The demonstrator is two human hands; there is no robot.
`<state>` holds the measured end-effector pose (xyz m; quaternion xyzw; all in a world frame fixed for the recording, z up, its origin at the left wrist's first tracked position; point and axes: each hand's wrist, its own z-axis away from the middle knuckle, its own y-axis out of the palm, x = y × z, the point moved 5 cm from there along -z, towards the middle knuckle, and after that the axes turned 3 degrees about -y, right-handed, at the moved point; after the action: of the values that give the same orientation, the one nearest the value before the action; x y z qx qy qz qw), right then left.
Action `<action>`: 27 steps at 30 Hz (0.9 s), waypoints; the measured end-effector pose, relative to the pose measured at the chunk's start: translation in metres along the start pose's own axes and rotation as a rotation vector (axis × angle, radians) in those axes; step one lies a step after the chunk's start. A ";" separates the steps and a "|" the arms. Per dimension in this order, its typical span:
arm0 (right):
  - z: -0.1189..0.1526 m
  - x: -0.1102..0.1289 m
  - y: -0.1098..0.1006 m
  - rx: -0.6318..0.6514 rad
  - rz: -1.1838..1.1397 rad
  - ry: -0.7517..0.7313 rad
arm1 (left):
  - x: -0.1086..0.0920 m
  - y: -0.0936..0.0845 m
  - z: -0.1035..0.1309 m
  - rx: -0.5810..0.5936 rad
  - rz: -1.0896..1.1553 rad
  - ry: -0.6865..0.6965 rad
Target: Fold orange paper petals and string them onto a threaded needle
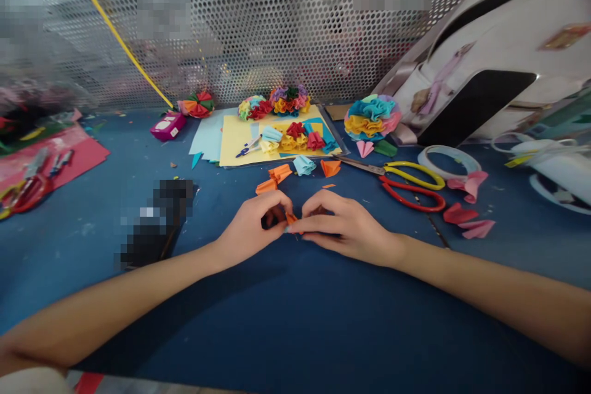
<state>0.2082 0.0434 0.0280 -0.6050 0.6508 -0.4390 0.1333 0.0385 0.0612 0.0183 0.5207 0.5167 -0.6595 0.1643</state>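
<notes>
Both hands meet over the middle of the blue table. Between the fingertips is a small orange piece of folded paper [291, 220], mostly hidden by the fingers. My left hand [253, 221] pinches it from the left with thumb and index finger. From the right, my right hand [344, 225] closes its fingertips on the same paper. Just beyond the hands lie crimped orange paper pieces [279, 172], a light blue crimped piece [304, 165] and another orange piece [330, 168].
Scissors [410, 184] with red and yellow handles and a tape roll [450, 162] lie right. Behind are yellow paper sheets [231, 141], paper flowers [372, 117] and a purple box [167, 126]. A dark phone-like object [159, 225] lies left; a bag [508, 31] stands right.
</notes>
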 end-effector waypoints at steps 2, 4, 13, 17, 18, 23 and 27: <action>0.000 0.004 -0.001 -0.007 0.089 -0.070 | 0.000 0.000 0.000 0.002 -0.012 0.006; 0.000 0.008 -0.002 -0.028 0.137 -0.116 | -0.001 0.001 0.000 0.008 -0.031 0.028; 0.002 0.026 0.000 -0.001 0.323 -0.268 | 0.001 0.002 0.000 0.011 -0.148 0.062; 0.001 0.016 -0.002 -0.085 0.180 -0.124 | 0.001 -0.001 0.001 -0.052 -0.216 0.076; 0.001 0.012 -0.003 -0.107 0.149 -0.070 | 0.001 -0.002 0.001 -0.066 -0.222 0.086; 0.001 -0.001 -0.004 -0.141 0.182 0.103 | -0.001 -0.002 0.003 -0.078 -0.176 0.124; 0.001 0.001 -0.006 -0.177 0.233 0.064 | -0.003 -0.001 0.005 -0.088 -0.156 0.134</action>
<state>0.2124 0.0428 0.0318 -0.5204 0.7566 -0.3806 0.1087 0.0364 0.0563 0.0205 0.5140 0.5940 -0.6107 0.1002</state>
